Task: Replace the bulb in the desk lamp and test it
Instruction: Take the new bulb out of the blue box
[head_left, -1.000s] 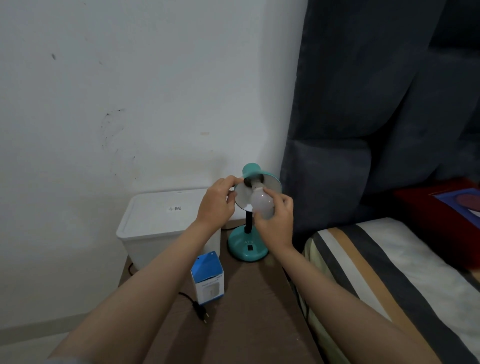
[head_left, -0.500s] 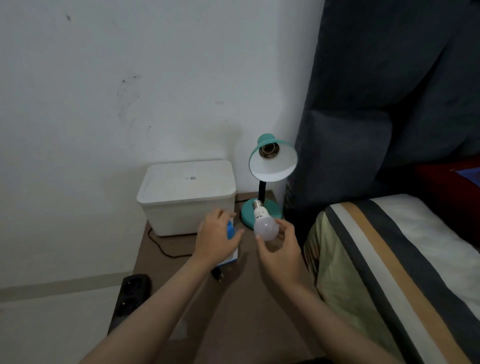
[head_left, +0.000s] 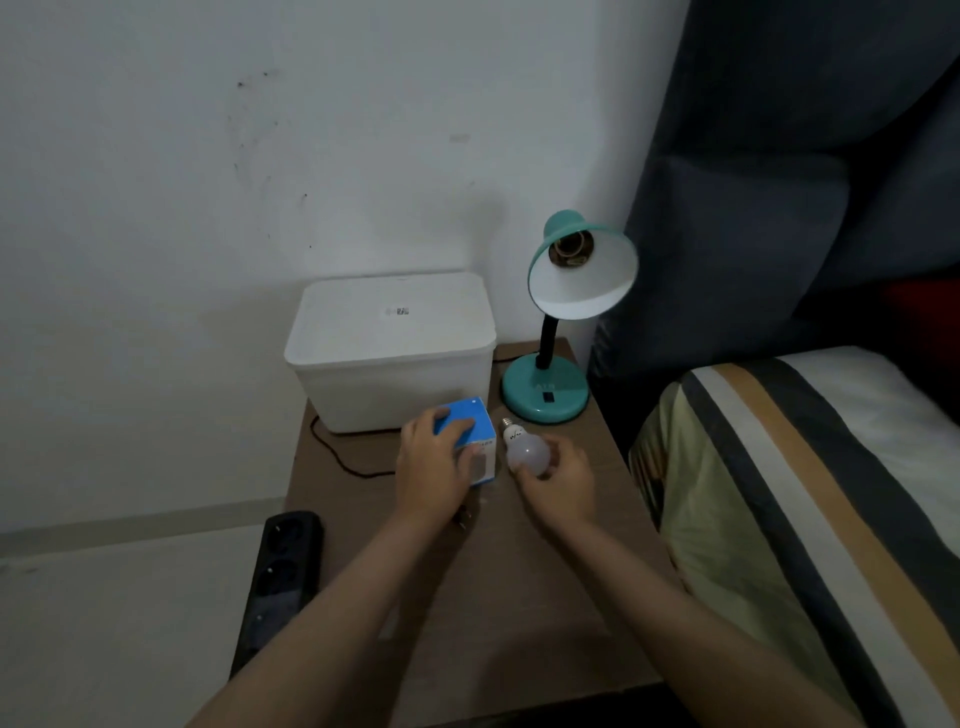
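A teal desk lamp (head_left: 545, 389) stands at the back right of the brown side table (head_left: 545, 597). Its shade (head_left: 584, 275) tilts toward me and the socket (head_left: 571, 248) inside is bare. My right hand (head_left: 558, 480) holds a white bulb (head_left: 524, 449) low over the table, screw base pointing up and away. Just left of it my left hand (head_left: 434, 467) grips a small blue and white bulb box (head_left: 470, 431) that rests on the table.
A white lidded bin (head_left: 389, 348) sits behind the box against the wall. A black cord (head_left: 332, 449) runs along the table. A black power strip (head_left: 280, 566) lies on the floor at the left. A striped bed (head_left: 805, 493) borders the table's right side.
The bulb has come out of the lamp shade in my right hand and dropped to table height. My left hand left the shade and closed on the blue box.
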